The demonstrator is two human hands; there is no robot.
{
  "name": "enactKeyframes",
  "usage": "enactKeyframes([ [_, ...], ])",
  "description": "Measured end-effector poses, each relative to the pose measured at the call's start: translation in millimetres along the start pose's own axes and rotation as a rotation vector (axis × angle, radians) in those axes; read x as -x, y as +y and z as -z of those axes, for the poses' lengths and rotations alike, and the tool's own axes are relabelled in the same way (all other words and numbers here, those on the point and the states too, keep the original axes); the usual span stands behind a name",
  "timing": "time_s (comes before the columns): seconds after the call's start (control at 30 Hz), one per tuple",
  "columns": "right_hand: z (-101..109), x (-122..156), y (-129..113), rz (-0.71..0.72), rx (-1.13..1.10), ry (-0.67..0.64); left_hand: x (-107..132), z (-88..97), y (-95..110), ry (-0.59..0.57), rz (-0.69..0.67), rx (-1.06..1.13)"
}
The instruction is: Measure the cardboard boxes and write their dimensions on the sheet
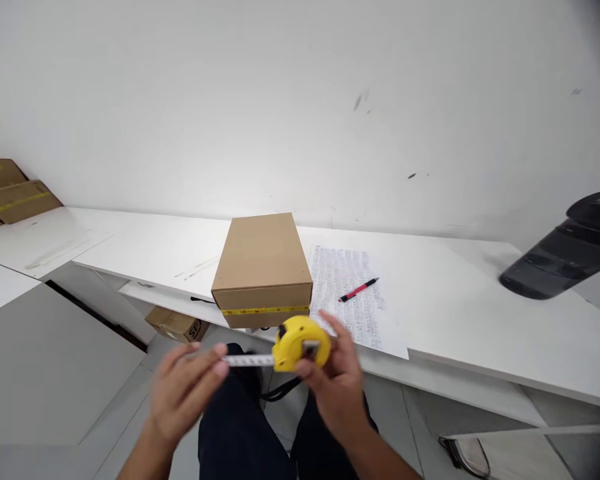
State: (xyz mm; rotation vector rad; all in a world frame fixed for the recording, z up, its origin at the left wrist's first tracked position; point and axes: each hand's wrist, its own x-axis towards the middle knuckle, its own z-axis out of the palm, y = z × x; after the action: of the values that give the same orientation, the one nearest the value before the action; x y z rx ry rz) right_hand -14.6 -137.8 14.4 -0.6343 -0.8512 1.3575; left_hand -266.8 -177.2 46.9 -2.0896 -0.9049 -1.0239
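In my right hand is a yellow tape measure, gripped by its case. My left hand pinches the free end of the white blade, a short length of which is drawn out level between the hands. A dark strap hangs below the case. Just beyond the tape measure, a closed brown cardboard box with a yellow tape band sits at the front edge of the white desk. The hands are slightly blurred and do not touch the box.
Right of the box lies a written sheet of paper with a red and black pen on it. A dark bottle stands at far right. Several cartons are at far left. Another carton sits below the desk.
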Motion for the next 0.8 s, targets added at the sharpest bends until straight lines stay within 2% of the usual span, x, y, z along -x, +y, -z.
enactKeyframes([
  [0.1,23,-46,-22,0.243,-0.039,0.282,4,-0.4,-54,0.229,0.253,-0.15],
  [0.13,31,-64,-28,0.313,-0.052,0.338,4,-2.1,-72,0.245,0.352,-0.149],
  [0.23,50,-110,-40,0.419,-0.024,0.372,2,-9.3,-111,0.12,0.585,-0.024],
  [0.3,55,-125,-39,0.433,0.06,0.331,-2,-13.9,-121,0.055,0.651,0.039],
  [0.4,48,-128,-31,0.417,0.222,0.236,-10,-21.3,-113,-0.047,0.591,0.125],
  [0.53,29,-119,-19,0.367,0.322,0.098,-24,-34.9,-86,-0.255,0.375,0.198],
  [0.67,25,-117,-16,0.358,0.317,0.09,-32,-45.3,-71,-0.236,0.362,0.08],
  [0.8,31,-119,-14,0.368,0.343,0.089,-32,-50.3,-72,-0.214,0.367,0.03],
])
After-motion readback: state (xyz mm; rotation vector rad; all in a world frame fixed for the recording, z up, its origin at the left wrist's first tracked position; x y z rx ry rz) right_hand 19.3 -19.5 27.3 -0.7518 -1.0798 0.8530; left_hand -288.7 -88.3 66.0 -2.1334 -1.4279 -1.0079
